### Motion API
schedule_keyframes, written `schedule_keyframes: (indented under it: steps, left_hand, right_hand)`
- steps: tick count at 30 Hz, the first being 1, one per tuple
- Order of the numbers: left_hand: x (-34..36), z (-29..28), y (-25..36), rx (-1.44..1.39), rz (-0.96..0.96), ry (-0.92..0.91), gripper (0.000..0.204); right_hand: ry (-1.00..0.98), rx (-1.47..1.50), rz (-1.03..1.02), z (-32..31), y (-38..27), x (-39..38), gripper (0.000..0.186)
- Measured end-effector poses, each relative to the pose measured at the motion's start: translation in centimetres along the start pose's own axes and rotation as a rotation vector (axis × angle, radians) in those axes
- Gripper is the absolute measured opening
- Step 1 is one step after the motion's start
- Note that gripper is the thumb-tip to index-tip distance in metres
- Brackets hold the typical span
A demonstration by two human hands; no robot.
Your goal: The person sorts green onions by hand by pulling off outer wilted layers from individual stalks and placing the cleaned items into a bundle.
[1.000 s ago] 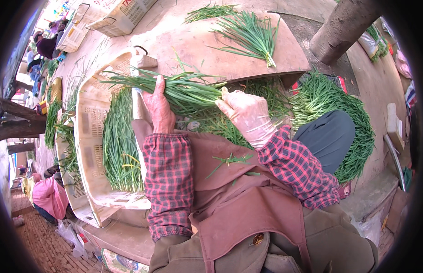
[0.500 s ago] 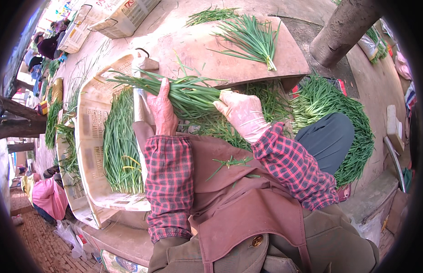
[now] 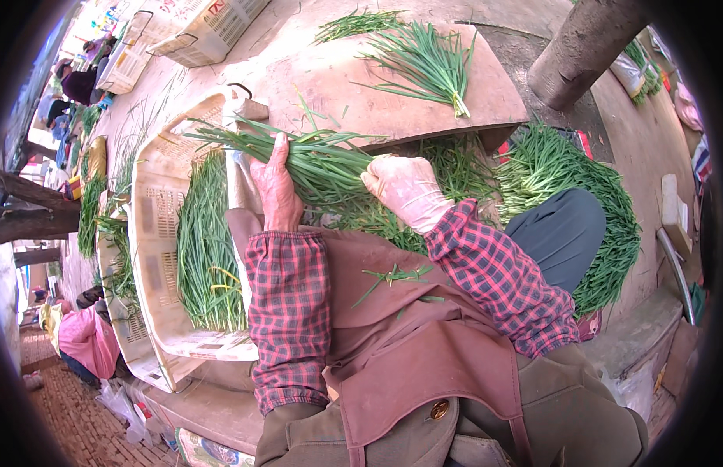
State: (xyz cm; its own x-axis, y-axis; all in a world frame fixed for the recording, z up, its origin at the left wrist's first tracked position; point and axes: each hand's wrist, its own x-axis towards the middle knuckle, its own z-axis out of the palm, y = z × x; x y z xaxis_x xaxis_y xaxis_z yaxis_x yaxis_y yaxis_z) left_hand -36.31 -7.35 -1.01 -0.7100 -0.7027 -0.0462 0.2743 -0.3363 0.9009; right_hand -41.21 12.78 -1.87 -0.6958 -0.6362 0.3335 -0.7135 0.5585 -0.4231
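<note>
At the left of the frame stands a pale plastic crate (image 3: 155, 206) with slotted walls, and in it lies a thick layer of long green leaves (image 3: 206, 249), a few yellow blades among them near the lower end. Just right of the crate, left of centre, the bare left hand (image 3: 276, 189) is closed loosely around the middle of a leafy bunch (image 3: 324, 162), thumb pointing up over it. The bunch lies almost level across the centre of the frame: slender, flat, glossy blades, mid to deep green, fanning into loose, uneven tips toward the crate and gathering more tightly toward the right. There the right hand (image 3: 408, 189), in a thin whitish glove, is curled tightly around the stalk end, hiding the cut ends. Below, green scraps (image 3: 394, 275) lie on the brown apron (image 3: 393, 373). At upper centre, a second bunch (image 3: 433, 66) with pale stalk ends rests on a board (image 3: 322, 93). Farther right spreads a big heap of greens (image 3: 610, 214), its stalks lighter toward the left.
</note>
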Motion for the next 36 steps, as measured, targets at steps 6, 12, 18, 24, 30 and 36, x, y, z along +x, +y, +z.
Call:
schedule_keyframes:
  steps: [6, 12, 18, 24, 30, 36]
  left_hand:
    - [1.0, -0.8, -0.8, -0.015, 0.005, -0.006, 0.041]
    - [0.5, -0.6, -0.1, -0.048, -0.026, -0.005, 0.044]
    - [0.9, -0.8, -0.5, 0.009, -0.011, 0.005, 0.045]
    - [0.9, -0.9, -0.5, 0.054, -0.048, -0.022, 0.044]
    - [-0.1, 0.3, 0.2, 0.034, -0.047, -0.018, 0.034]
    - [-0.6, 1.5, 0.9, 0.117, -0.048, -0.017, 0.021]
  right_hand:
    - [0.098, 0.064, 0.061, 1.0, 0.0, 0.6, 0.017]
    - [0.247, 0.024, -0.081, -0.5, -0.2, 0.1, 0.014]
    - [0.195, -0.010, -0.115, -1.2, 0.7, 0.8, 0.021]
    - [-0.061, 0.056, -0.087, -1.0, 0.3, 1.2, 0.023]
    - [0.077, 0.143, -0.100, 0.8, 0.7, 2.1, 0.017]
    - [0.211, 0.144, -0.106, -0.3, 0.7, 1.2, 0.010]
